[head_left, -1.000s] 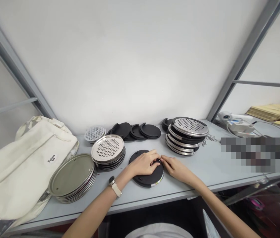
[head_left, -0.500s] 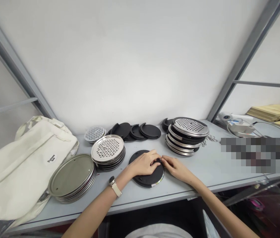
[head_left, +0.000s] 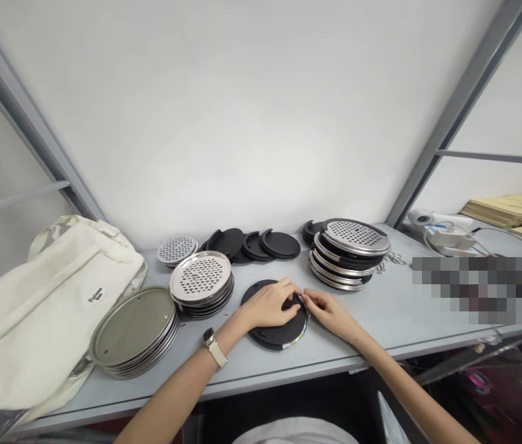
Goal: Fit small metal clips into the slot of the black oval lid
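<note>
A black round disc lies flat on the shelf in front of me, with a thin shiny rim showing at its lower right. My left hand rests across its top, thumb and fingers curled in at the right side of the disc. At that same edge my right hand has thumb and forefinger pinched on a small shiny metal piece, mostly hidden by the fingertips. The two hands nearly meet there. Its exact kind is too small to make out.
To the left stand stacks of perforated grater discs and olive-green plates, beside a cream bag. More black discs lie by the wall. At right are a tall mixed stack, loose metal hooks and yellow envelopes.
My right fingertips have shifted very slightly at the disc's edge, and a bit more of the shiny metal shows between them. My left hand stays almost still on the disc.
</note>
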### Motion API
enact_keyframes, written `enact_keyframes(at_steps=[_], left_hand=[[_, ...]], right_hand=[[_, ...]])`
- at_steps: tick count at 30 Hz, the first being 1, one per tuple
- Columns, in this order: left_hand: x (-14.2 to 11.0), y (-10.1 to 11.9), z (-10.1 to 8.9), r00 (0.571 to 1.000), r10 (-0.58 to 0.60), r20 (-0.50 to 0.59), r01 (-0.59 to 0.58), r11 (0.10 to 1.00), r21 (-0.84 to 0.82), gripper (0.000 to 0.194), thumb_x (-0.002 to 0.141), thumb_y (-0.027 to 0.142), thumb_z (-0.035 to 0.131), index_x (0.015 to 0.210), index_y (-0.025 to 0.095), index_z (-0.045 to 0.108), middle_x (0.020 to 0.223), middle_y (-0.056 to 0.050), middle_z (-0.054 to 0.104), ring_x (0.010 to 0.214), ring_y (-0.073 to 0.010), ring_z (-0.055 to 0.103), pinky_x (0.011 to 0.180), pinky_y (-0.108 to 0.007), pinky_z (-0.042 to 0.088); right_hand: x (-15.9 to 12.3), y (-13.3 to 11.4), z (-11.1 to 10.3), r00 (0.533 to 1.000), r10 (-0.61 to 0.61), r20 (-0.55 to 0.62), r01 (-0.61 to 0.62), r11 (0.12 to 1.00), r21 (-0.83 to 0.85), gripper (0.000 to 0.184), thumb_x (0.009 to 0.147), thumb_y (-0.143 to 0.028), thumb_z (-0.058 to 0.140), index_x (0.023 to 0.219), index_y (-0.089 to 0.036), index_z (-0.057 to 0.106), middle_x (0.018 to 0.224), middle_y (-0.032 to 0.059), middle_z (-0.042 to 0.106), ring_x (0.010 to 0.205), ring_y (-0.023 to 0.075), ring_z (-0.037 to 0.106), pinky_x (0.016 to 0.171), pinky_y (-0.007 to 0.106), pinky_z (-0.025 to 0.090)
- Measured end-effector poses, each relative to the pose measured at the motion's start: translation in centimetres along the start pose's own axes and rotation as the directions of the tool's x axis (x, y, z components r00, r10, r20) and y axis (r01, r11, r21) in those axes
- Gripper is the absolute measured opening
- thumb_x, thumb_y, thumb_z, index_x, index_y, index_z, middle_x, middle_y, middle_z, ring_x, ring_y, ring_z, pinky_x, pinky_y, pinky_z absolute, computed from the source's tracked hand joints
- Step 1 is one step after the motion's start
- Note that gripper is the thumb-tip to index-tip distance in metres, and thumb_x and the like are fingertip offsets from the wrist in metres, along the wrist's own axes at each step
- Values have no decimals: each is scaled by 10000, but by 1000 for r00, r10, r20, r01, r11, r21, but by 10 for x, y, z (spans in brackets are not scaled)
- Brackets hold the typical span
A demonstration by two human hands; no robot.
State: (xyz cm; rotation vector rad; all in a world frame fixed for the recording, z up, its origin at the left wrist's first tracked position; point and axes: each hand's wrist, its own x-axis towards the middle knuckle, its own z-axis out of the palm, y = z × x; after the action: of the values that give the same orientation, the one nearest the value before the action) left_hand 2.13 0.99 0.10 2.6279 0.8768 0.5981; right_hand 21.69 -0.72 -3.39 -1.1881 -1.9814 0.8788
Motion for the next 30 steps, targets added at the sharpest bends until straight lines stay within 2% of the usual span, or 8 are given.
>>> enact_keyframes(at_steps=[8, 11, 16, 19, 22, 26, 30], left_hand=[[0, 4, -2, 999, 8, -36, -6, 999, 51, 302, 846, 274, 519, 1137, 204, 483, 913, -16, 548, 754, -154, 555, 692, -268, 429], [0, 7, -3, 997, -28, -72, 35, 994, 106, 296, 810, 340, 561, 1061, 198, 494, 917, -17, 559, 773, -169, 564, 697, -277, 427], [-1, 11, -3, 992, -90, -86, 109, 962, 252, 254, 788, 429, 562, 855, 194, 492, 851, -15, 554, 684, -167, 558, 607, -275, 393], [-1, 12, -3, 991, -105, -77, 124, 941, 314, 235, 799, 420, 549, 811, 192, 490, 837, -15, 556, 657, -164, 560, 581, -274, 376], [0, 13, -3, 990, -125, -62, 138, 936, 324, 229, 804, 412, 549, 816, 190, 492, 826, -18, 574, 659, -171, 571, 585, -275, 378], [0, 14, -3, 989, -141, -45, 148, 935, 321, 229, 809, 409, 539, 850, 188, 491, 799, -28, 600, 662, -191, 587, 588, -282, 383], [0, 14, -2, 987, -157, -16, 155, 939, 307, 234, 816, 408, 528, 862, 181, 496, 784, -47, 623, 687, -217, 610, 605, -294, 404]], right_hand=[[0, 1, 2, 996, 4, -89, -3, 1000, 21, 381, 952, -466, 321, 702, -194, 417, 602, -53, 336, 554, 104, 351, 502, 219, 306], [0, -1, 3, 994, -21, -106, 17, 999, -41, 372, 958, -432, 322, 679, -198, 395, 604, -47, 361, 572, 113, 372, 535, 231, 327], [-1, -5, 3, 983, -38, -177, 11, 988, -151, 336, 967, -373, 311, 675, -214, 364, 611, -36, 400, 588, 138, 408, 575, 260, 359], [-1, -6, 2, 962, -118, -245, 54, 967, -250, 312, 965, -355, 313, 696, -217, 389, 684, 0, 445, 684, 176, 452, 678, 307, 400], [-1, -7, 1, 946, -184, -266, 94, 944, -316, 265, 958, -331, 333, 746, -216, 443, 794, 44, 489, 804, 213, 469, 787, 362, 404], [-2, -10, -1, 949, -188, -255, 133, 967, -217, 215, 965, -309, 314, 835, -220, 461, 849, 51, 524, 833, 205, 499, 800, 344, 414], [-3, -13, -1, 975, -114, -189, 95, 990, -106, 242, 977, -328, 287, 815, -224, 433, 699, -7, 499, 642, 152, 480, 655, 273, 412]])
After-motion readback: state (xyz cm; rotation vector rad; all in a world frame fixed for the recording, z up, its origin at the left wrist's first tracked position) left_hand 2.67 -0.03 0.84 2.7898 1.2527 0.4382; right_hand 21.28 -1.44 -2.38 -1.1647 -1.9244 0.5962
